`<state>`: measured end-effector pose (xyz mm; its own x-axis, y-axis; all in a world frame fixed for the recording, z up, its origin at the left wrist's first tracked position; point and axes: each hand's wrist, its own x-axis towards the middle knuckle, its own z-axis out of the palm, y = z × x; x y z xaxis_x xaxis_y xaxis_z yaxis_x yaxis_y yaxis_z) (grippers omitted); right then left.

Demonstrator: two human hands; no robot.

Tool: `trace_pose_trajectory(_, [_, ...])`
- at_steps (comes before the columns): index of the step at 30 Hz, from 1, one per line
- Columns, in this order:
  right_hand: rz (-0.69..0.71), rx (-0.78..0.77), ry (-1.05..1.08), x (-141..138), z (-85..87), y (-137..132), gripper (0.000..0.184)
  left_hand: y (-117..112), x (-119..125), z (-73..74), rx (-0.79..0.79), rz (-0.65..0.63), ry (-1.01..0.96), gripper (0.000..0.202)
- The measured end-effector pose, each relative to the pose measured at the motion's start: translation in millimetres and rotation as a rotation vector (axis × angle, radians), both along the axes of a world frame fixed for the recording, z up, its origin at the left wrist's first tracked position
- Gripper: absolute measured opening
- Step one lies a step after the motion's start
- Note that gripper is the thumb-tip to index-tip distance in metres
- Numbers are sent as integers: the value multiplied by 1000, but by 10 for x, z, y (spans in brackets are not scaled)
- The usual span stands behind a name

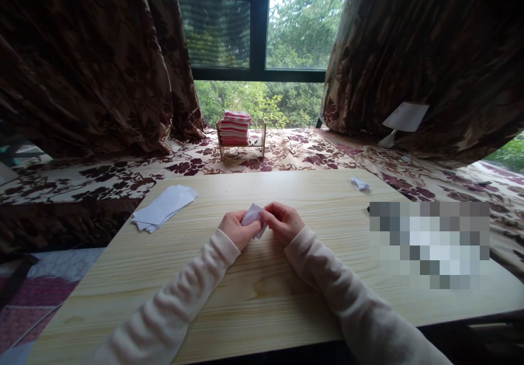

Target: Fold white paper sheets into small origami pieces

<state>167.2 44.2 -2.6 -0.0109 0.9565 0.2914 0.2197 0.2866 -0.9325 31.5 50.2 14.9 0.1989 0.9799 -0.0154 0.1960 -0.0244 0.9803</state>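
A small piece of folded white paper is held up just above the middle of the wooden table. My left hand is closed on its left side, with the thumb laid across the front. From the other side my right hand pinches the paper's right edge between thumb and fingers. Parts of the paper are hidden behind the fingers. To the left lies a fanned stack of white paper strips. A small folded paper piece rests near the table's far right corner.
The pale wooden table stands against a ledge covered in floral cloth. On the ledge are a little wooden rack with folded pink-striped cloths and a white lamp. A blurred-out patch covers the table's right side.
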Motion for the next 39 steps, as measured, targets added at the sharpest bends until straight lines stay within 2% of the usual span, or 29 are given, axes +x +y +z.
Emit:
trace_pose_trajectory(6, [-90, -50, 252, 9, -8, 29, 29, 42, -39, 38, -86, -154, -257, 34])
trace_pose_trajectory(11, [-75, -127, 314, -3, -20, 26, 33, 93, -74, 10, -77, -30, -210, 28])
trace_pose_trajectory(15, [-4, -175, 226, -31, -36, -5, 31, 119, -90, -21, -64, 104, -250, 31])
trace_pose_trajectory(20, [41, -123, 80, -54, -42, -37, 32, 94, -81, -6, -64, 50, -232, 27])
trace_pose_trajectory(22, [-2, -74, 20, -38, -34, -30, 33, 85, -81, 5, -48, 63, -196, 25])
trace_pose_trajectory(25, [-174, 23, -10, 9, -12, -4, 29, 85, -86, 2, -8, 100, -141, 24])
trace_pose_trajectory(28, [-263, 75, 28, 43, -3, 18, 27, 81, -81, -17, 34, 64, -99, 24])
trace_pose_trajectory(33, [-89, 14, 95, 16, -49, 32, 22, 52, -64, -26, 65, -14, -18, 26])
trace_pose_trajectory(39, [-92, -22, 202, -28, -69, 29, 26, 84, -62, -52, -32, -19, -150, 28])
